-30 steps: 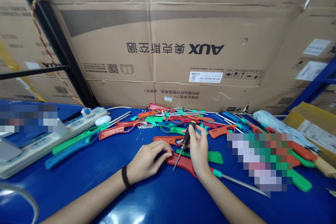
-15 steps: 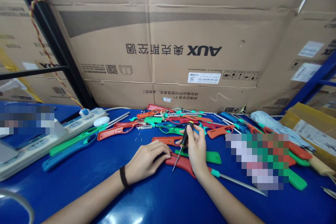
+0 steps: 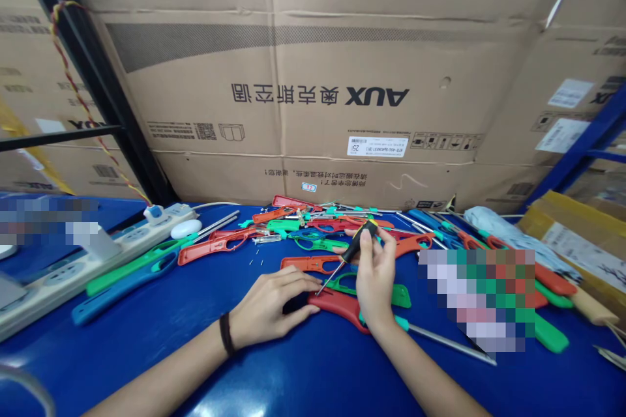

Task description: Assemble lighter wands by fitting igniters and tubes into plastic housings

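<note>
Near the middle of the blue desk (image 3: 147, 313), the right hand (image 3: 374, 277) has its fingers (image 3: 379, 249) closed around the black handle of a small screwdriver (image 3: 356, 247). The tool is tilted, its yellow-capped top pointing toward the far edge and its thin shaft slanting down and to the left. Its tip comes down at the left end of a red handle piece (image 3: 337, 305) that lies flat on the desk just in front of the person. The left hand (image 3: 267, 306), with a dark band (image 3: 225, 333) round the wrist, lies palm-down beside that same end. Its thumb and bent fingers (image 3: 299, 313) sit on either side of it, but whether they pinch the piece or only steady it cannot be told. A green handle piece (image 3: 401, 296) lies partly under the right hand, and an orange one (image 3: 308, 264) lies just beyond the left hand's fingertips. A metal rod with a teal collar (image 3: 440, 337) runs out from under the right wrist toward the right edge. Along the far edge, red, green, orange and blue handle parts (image 3: 313, 225) lie in a loose heap against a large cardboard box (image 3: 342, 98). A white power strip (image 3: 73, 267) lies toward the left edge, with long green and blue handles (image 3: 127, 273) beside it.
</note>
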`<state>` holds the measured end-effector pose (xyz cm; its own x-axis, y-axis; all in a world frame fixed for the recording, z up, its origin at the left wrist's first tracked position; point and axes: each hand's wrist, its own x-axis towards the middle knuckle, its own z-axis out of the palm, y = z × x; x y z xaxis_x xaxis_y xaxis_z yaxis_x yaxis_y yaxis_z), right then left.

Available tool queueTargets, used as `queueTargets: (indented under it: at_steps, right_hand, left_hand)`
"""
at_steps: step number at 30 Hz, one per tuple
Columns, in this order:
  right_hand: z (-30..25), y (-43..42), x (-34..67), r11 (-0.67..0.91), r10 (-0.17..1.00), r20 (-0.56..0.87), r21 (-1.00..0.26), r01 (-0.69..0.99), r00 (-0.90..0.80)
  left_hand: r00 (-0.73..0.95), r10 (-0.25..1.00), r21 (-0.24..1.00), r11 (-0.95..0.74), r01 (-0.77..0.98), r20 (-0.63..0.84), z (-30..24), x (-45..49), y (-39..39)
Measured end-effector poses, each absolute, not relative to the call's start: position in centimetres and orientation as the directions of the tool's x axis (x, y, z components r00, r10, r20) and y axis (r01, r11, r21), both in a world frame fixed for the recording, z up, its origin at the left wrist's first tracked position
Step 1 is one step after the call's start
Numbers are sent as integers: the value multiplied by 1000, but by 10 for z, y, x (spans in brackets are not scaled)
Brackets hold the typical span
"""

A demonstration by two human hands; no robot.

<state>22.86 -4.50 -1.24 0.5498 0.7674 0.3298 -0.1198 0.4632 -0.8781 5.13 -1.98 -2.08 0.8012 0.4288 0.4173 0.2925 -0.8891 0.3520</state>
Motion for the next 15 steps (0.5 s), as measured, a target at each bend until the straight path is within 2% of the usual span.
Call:
queueTargets:
  at_steps: [6,15]
  right_hand:
    - [-1,-59,226,584,699,510,-812,13,502]
    - [0,-67,211,586,706,530,-810,33,469]
  left_hand:
    - [802,449,417,-865,278,395,-22,52,-19]
    - [808,430,402,-876,266,403,-22,52,-19]
